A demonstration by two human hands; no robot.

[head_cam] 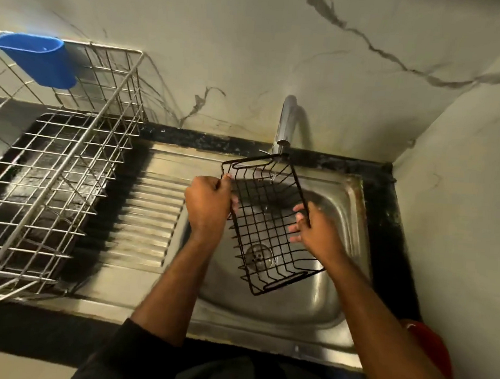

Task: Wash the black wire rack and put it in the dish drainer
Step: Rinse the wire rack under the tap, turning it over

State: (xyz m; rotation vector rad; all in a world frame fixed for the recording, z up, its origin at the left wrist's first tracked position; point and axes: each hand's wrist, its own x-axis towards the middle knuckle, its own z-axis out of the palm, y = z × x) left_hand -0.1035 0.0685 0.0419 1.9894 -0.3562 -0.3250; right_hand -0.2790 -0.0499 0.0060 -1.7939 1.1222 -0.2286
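1. Marble-veined wall tiles back a black counter, where the dish drainer (57,160) stands far left with a blue cup (37,59) hung on its rim.
2. Over the sink (345,283), the black wire rack (265,225) is held tilted under the tap (286,124).
3. Its left rim is gripped by the curled left hand (208,205); this hold is best kept firm.
4. The right rim is steadied by the right hand (313,231), thumb hooked, fingers spread; the rack should be turned so the thin stream reaches every wire.
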